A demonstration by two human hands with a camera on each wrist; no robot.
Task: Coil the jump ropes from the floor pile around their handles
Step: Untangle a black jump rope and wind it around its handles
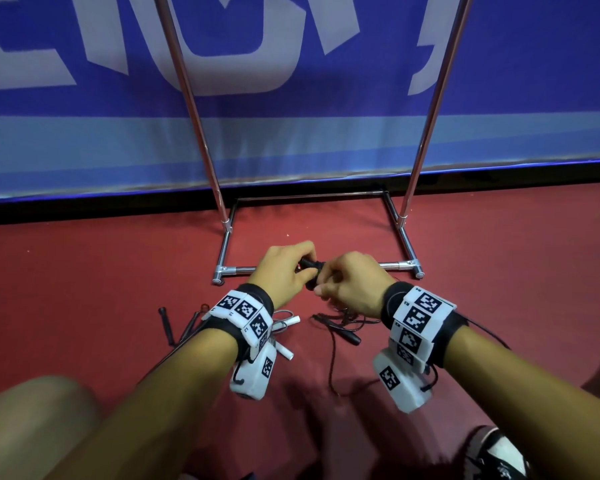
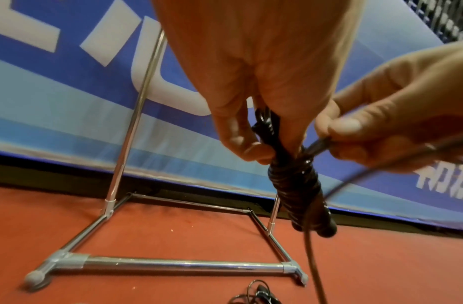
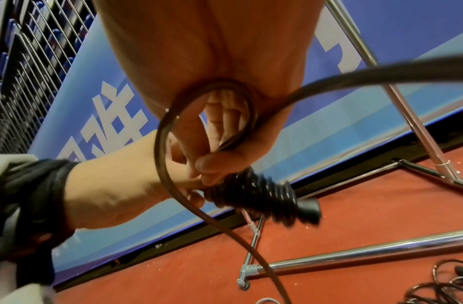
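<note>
Both hands (image 1: 312, 275) grip the half-coiled black jump rope (image 2: 295, 185) between them.

Both forearms reach forward and converge, the hands meeting close together in front of the body. The left hand (image 1: 284, 268) has its fingers and thumb curled in a pinch around the black handles (image 2: 298, 185). The right hand (image 1: 352, 282), just beside it, pinches the black cord (image 3: 173, 185) between thumb and curled fingers. Marker-covered bands wrap both wrists.
</note>
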